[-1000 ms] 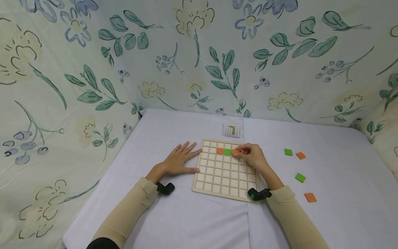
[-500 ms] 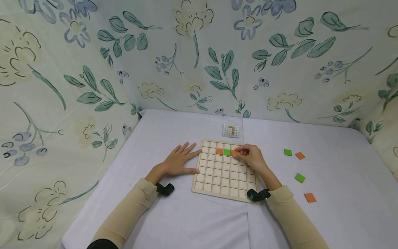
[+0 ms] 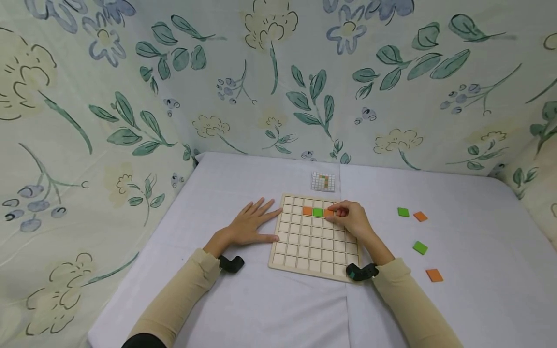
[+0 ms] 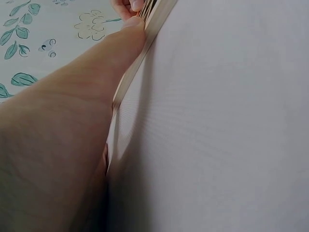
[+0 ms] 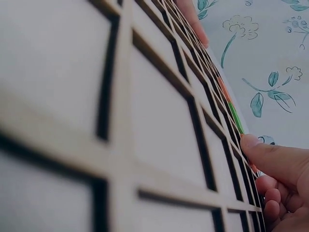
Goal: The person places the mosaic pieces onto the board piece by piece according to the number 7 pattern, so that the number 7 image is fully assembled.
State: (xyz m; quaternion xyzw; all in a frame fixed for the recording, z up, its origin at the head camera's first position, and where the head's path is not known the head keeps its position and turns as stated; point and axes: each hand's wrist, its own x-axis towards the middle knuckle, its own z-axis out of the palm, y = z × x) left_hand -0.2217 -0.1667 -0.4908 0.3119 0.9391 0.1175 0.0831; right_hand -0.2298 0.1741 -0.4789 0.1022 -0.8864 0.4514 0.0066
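Note:
A light wooden grid board (image 3: 310, 240) lies on the white-covered table. My left hand (image 3: 249, 224) rests flat with spread fingers, its thumb and forefinger tips at the board's left edge. In the second row from the back, an orange tile (image 3: 307, 211) and a green tile (image 3: 318, 212) sit side by side in their squares. Just right of the green one, my right hand (image 3: 351, 217) pinches another orange tile (image 3: 328, 213) at its square. The right wrist view shows that thumb (image 5: 251, 141) on the tile, with the other fingers curled beneath; most of the tile is hidden there.
Behind the board lies a small card (image 3: 323, 181) printed with a coloured grid pattern. To the right are loose tiles: two green (image 3: 403, 212) and two orange (image 3: 434, 275). A floral cloth (image 3: 270, 96) hangs beyond the table's back edge.

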